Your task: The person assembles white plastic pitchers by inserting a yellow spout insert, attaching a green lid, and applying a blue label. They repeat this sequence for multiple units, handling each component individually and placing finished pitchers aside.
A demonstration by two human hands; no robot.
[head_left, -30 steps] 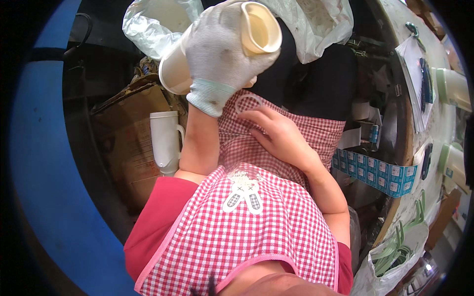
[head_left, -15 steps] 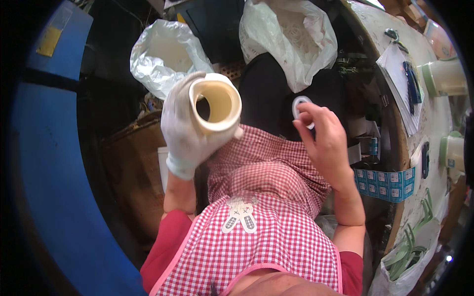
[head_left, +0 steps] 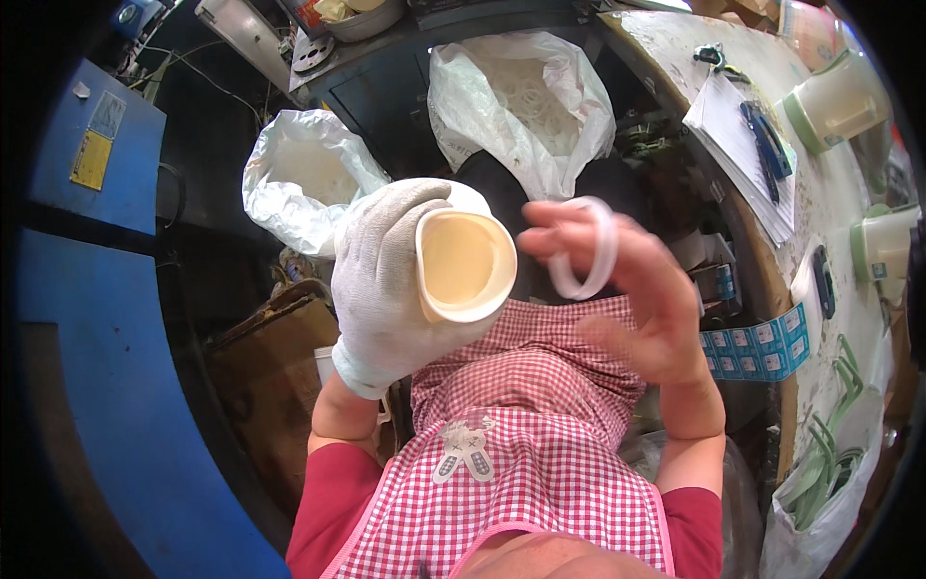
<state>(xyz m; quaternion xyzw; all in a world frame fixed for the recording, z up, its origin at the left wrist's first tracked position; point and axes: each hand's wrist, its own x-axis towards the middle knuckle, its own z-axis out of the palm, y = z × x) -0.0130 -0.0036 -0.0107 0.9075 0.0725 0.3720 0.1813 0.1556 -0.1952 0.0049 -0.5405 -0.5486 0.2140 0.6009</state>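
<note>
Between 8 and 9 o'clock, a blue cabinet (head_left: pixel 106 386); at 10, a white plastic bag (head_left: pixel 275 198). Just inside 9, my gloved left hand (head_left: pixel 376 289) grips a cream plastic container (head_left: pixel 429 305), its oval mouth open at the dial's centre. Near 12, a translucent bag (head_left: pixel 458 87) of pale rings (head_left: pixel 531 101). Toward 3, a translucent ring (head_left: pixel 607 249) at the fingers of my bare right hand (head_left: pixel 641 289), blurred; pinched or looped, I cannot tell.

Blue panel (head_left: pixel 106 386) at left, cardboard box (head_left: pixel 256 376), paper stack (head_left: pixel 723 145) on worktable (head_left: pixel 666 48)
</note>
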